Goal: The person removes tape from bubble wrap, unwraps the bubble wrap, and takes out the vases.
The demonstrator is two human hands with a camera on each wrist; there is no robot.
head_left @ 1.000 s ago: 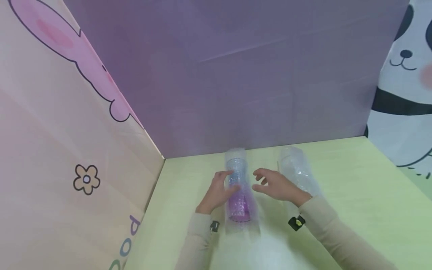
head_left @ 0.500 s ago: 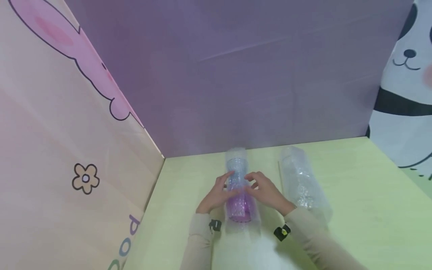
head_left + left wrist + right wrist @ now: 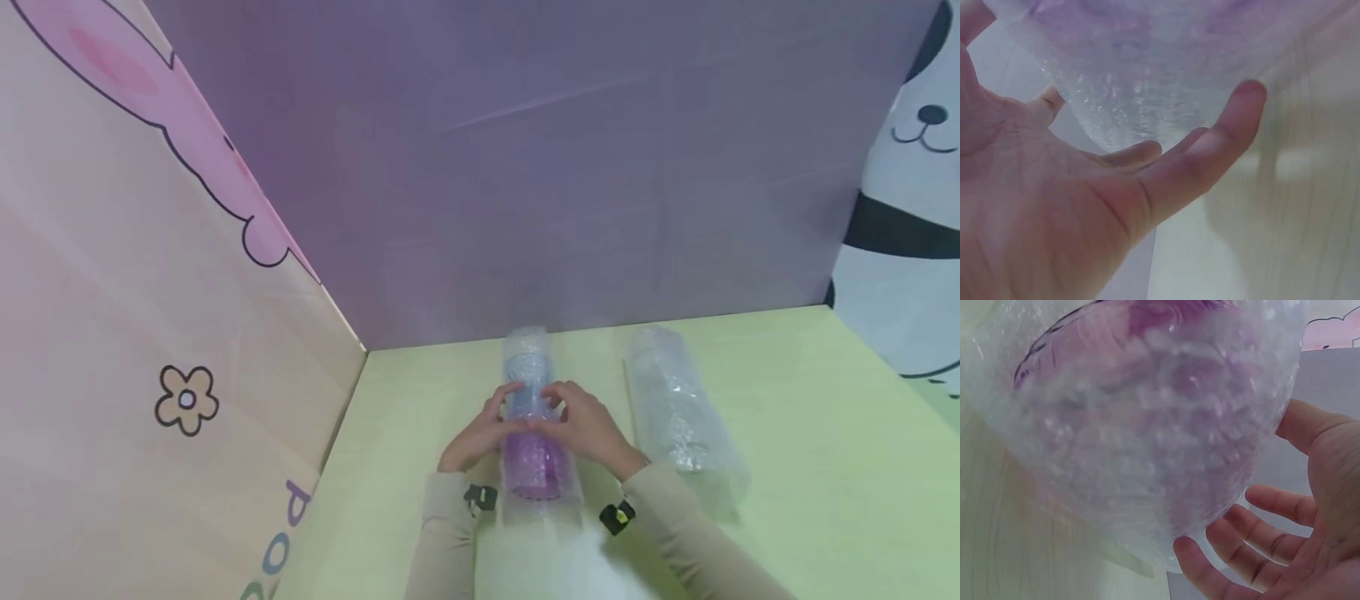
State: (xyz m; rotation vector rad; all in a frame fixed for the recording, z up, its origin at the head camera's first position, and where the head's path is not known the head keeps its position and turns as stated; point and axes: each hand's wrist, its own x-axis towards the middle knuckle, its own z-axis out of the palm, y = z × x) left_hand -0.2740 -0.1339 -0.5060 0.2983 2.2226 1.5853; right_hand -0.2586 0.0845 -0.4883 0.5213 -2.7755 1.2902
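Note:
A blue-to-purple cylinder wrapped in bubble wrap lies lengthwise on the pale table. From its left side the left hand holds it, thumb over the top and fingers curving along the side. The right hand holds it from the right, its thumb meeting the other near the middle of the wrap. In the left wrist view, the left hand's fingers curve beneath the wrap. Fingertips of the right hand touch the wrap's side in the right wrist view.
A second bubble-wrapped item, whitish and clear, lies to the right on the table. Behind the table stands a purple-grey wall; a pink printed panel rises at the left, and a panda print shows at the right.
The right hand has moved left, from beside the blue-purple cylinder onto it. The left hand has stayed nearly in place. The view has shifted slightly.

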